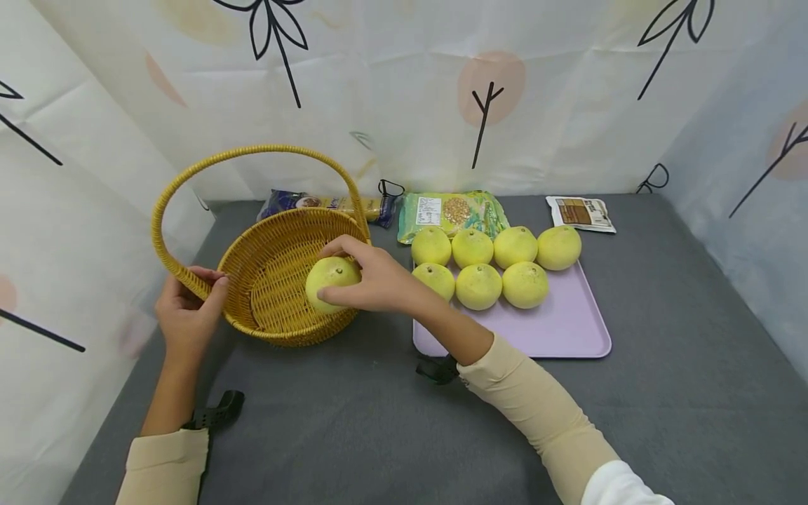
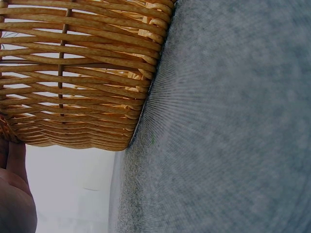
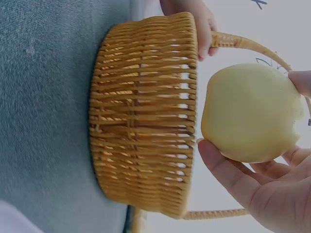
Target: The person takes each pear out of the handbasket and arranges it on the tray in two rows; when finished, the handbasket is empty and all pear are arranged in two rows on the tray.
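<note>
A yellow wicker basket (image 1: pixel 236 301) with a tall arched handle stands on the left of the table, and no fruit shows inside it. My left hand (image 1: pixel 192 301) grips it at its left side, where the handle meets the rim. Between the thumb and fingers of my right hand (image 1: pixel 372 273) is a round, yellow-green grapefruit (image 1: pixel 334 282), held over the basket's right side. The right wrist view shows this grapefruit (image 3: pixel 250 114) above rim height. Several more grapefruit (image 1: pixel 478 286) sit in two rows on a lavender tray (image 1: pixel 562 337) at the right.
Behind the basket lies a long blue-and-yellow packet (image 1: pixel 328 203). A green bag (image 1: pixel 451 212) is behind the tray, and a small white-and-brown packet (image 1: pixel 581 213) lies at the back right. Printed cloth (image 1: pixel 410 105) hangs along the grey table's (image 1: pixel 353 421) back and sides.
</note>
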Tool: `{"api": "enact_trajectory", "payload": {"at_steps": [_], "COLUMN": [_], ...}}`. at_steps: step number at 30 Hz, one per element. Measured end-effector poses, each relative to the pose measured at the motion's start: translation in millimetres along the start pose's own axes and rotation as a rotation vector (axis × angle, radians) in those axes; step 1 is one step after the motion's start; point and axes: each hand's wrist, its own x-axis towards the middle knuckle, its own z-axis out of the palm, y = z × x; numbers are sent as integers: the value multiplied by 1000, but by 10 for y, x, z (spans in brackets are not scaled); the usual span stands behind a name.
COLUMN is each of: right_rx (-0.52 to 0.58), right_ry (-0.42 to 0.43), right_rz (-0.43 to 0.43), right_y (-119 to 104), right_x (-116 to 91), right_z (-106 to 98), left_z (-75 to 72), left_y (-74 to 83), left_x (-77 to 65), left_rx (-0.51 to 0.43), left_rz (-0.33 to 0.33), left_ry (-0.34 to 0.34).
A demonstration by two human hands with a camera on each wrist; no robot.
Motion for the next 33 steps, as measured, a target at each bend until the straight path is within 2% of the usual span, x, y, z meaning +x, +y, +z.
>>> {"api": "enact_trajectory", "payload": {"at_steps": [6, 12, 19, 23, 33], "right_rx": [13, 20, 1, -35, -135], "right_ry": [58, 91, 156, 223, 366], "right_rz": [-26, -6, 15, 50, 166], "right_y": [-69, -99, -80, -20, 91], "right_x": [-152, -384, -717, -939, -1435], "right_z": [-139, -322, -580, -764, -1216], "left_z": [5, -7, -14, -8, -6], "left_y": [20, 20, 33, 55, 43], "left_x": [-1, 10, 10, 6, -9], "left_rx": [-31, -47, 6, 75, 74], "left_rz": [-11, -17, -15, -17, -21], "left_ry": [3, 4, 7, 0, -4]}}
